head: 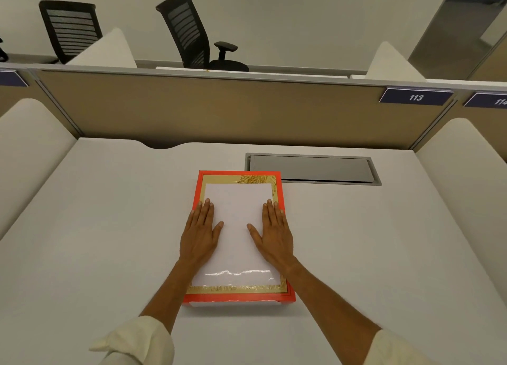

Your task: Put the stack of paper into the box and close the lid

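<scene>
A flat red box (282,200) with a gold patterned border lies in the middle of the white desk (109,227). A glossy white rectangle (237,227) fills its top face; I cannot tell whether this is the lid's panel or the paper. A thin white strip shows under the red front edge. My left hand (200,233) lies flat, palm down, on the left side of the white face. My right hand (275,233) lies flat on the right side. Both have their fingers stretched out and hold nothing. No separate stack of paper is visible.
A grey cable hatch (312,170) is set into the desk just behind and right of the box. A tan partition (219,109) closes the back, with white side dividers left and right. Two black office chairs (192,32) stand beyond the partition.
</scene>
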A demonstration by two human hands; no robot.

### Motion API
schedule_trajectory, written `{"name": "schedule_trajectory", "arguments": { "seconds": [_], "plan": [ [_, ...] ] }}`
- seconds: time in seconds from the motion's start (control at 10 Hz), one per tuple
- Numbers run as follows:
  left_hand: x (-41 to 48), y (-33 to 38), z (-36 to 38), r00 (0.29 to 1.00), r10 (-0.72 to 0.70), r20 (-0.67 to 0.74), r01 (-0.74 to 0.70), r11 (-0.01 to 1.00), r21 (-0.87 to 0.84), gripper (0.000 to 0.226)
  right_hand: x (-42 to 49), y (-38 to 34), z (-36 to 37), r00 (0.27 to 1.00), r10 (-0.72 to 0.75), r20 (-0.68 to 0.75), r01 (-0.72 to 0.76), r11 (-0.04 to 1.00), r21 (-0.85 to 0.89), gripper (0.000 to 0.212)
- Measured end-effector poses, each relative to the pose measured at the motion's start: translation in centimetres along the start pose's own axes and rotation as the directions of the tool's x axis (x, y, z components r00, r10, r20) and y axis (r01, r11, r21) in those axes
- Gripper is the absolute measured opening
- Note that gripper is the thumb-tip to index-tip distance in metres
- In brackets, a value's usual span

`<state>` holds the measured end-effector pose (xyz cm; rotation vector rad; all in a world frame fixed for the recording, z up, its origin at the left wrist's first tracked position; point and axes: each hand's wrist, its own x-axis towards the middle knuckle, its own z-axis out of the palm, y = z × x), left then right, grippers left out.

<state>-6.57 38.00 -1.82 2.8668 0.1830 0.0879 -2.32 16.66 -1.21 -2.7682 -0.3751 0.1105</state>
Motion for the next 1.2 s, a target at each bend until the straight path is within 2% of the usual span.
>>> {"name": "schedule_trajectory", "arguments": {
  "seconds": [0.8,1.0,1.2],
  "plan": [
    [-0.1,0.0,0.9,0.997,-0.043,0.057,0.039,0.997,0.064,0.075,0.0,0.2,1.2,1.000,0.013,0.005,-0.012,0.998,-0.059,0.081],
    [-0.2,1.1,-0.2,0.998,-0.066,0.016,0.065,0.997,0.029,0.092,-0.3,0.7,-0.4,0.999,0.029,0.018,-0.029,1.000,-0.002,0.080],
    [-0.2,4.9,-1.3,0.997,-0.078,-0.024,0.077,0.996,-0.047,0.100,-1.2,2.9,-3.8,1.000,0.018,-0.023,-0.017,0.999,0.046,0.080]
  ]
}}
